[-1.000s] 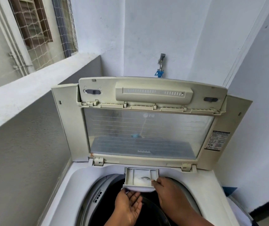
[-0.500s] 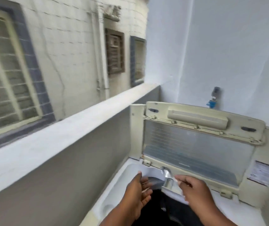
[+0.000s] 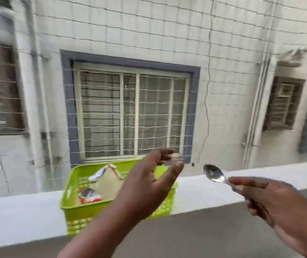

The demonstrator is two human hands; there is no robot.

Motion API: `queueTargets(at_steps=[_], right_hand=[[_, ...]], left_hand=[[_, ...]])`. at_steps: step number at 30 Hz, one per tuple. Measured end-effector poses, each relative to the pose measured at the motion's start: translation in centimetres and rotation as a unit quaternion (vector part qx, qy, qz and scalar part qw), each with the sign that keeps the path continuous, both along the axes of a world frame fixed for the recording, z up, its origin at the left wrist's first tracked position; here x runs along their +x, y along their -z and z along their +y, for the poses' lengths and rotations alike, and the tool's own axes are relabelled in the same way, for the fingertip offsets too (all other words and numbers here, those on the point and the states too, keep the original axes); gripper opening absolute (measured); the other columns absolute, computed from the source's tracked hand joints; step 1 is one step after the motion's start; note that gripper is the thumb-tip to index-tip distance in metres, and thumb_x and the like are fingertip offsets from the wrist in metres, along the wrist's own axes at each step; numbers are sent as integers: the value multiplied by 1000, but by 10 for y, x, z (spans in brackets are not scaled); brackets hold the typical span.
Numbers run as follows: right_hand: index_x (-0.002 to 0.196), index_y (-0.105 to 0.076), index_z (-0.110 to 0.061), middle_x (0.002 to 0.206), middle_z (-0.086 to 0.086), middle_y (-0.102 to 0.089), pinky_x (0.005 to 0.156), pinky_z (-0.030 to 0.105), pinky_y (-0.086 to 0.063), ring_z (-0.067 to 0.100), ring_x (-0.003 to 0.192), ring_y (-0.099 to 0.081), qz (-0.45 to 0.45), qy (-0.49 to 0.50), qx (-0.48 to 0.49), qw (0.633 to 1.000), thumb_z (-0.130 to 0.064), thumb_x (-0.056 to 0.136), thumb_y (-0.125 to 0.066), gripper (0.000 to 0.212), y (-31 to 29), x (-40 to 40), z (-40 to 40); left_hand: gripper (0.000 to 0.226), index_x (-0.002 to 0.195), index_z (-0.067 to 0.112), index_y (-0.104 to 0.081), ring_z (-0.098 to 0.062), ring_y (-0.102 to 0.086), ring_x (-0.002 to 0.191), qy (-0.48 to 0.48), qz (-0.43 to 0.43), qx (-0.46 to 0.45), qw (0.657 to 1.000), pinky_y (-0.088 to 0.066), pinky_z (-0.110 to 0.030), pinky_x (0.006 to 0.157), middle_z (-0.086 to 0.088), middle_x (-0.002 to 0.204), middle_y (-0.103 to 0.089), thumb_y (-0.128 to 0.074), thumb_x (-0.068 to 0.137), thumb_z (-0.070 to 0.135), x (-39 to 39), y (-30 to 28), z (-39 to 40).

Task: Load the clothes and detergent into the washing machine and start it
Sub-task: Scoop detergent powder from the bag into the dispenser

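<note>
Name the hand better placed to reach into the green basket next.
Left. The left hand is open, holds nothing and hovers right in front of the green basket on the ledge. The right hand is off to the side and pinches a spoon.

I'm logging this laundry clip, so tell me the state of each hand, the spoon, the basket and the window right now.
left hand: open, holds nothing, in front of the basket
right hand: pinches the spoon handle
spoon: held, bowl looks empty
green basket: on the ledge, holds packets
window: looks closed, barred
</note>
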State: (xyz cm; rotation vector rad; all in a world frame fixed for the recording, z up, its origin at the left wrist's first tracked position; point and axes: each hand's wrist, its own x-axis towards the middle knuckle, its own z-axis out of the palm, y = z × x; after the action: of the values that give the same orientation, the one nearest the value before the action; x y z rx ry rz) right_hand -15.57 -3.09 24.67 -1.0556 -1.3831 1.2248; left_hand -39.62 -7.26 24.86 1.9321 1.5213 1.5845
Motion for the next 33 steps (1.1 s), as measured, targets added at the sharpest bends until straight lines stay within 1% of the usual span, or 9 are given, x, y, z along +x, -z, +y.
queueTargets(at_steps=[3,7,11,18,22,26,28,30,33], right_hand=[[83,-78,-7,65,8,-63,46,22,-41,13,52,-49,-61,-33,33,997,0,82,-67,13,-11,-63,18],[82,-75,-11,58,4,-62,45,24,-41,11,47,-50,-176,-51,63,981,0,84,-66,15,-13,-135,50],[80,-73,-11,57,6,-57,45,24,-43,12,46,-50,-320,-74,65,942,1,84,-61,17,-5,-179,77],[79,-68,-19,60,9,-61,52,24,-49,20,51,-59,-513,-84,56,852,1,84,-48,29,5,-211,98],[91,-73,-10,57,3,-59,50,21,-48,21,54,-62,-551,-95,52,827,-1,84,-48,27,9,-221,103],[89,-72,-4,71,20,-68,36,17,-37,22,46,-55,-631,-133,77,761,-2,78,-50,25,19,-226,105],[88,-72,-6,80,19,-70,44,22,-41,20,51,-57,-670,-127,111,723,-4,78,-52,23,25,-226,104],[88,-72,-4,85,20,-70,55,26,-44,26,70,-65,-687,-122,126,706,-5,79,-53,21,29,-225,105],[94,-73,-9,96,13,-71,66,28,-46,22,84,-64,-670,-104,153,719,-10,81,-59,19,24,-223,104]], left_hand=[[84,132,39,-46,0,-42,126,-152,263,7,953,-31,-21,103,21,134,-50,-22,66,86,-72,-11,-11],[132,151,38,-3,-12,-3,147,-165,434,-193,864,-8,-34,120,12,160,-5,-8,38,105,-158,-6,-1],[148,149,32,21,-14,21,145,-82,480,-318,814,7,-40,121,9,158,21,-19,27,106,-204,2,10],[144,145,38,27,-4,16,144,14,478,-342,809,-3,-37,120,17,156,23,-34,32,102,-211,10,36],[149,145,34,29,-2,14,142,18,503,-309,807,-9,-33,117,19,153,26,-6,18,104,-211,14,40],[161,143,31,32,-1,14,141,-10,508,-306,805,-13,-31,115,20,151,29,15,-2,99,-210,21,46],[156,147,28,19,2,3,137,-23,506,-242,828,-28,-37,107,18,154,13,14,9,103,-212,25,49],[139,144,13,-41,-5,-33,126,-42,537,-171,825,-44,-29,69,3,145,-44,7,49,102,-220,30,56],[111,110,7,-66,-13,-45,92,-57,533,-182,824,-30,-16,49,-2,106,-69,2,75,88,-230,43,62]])
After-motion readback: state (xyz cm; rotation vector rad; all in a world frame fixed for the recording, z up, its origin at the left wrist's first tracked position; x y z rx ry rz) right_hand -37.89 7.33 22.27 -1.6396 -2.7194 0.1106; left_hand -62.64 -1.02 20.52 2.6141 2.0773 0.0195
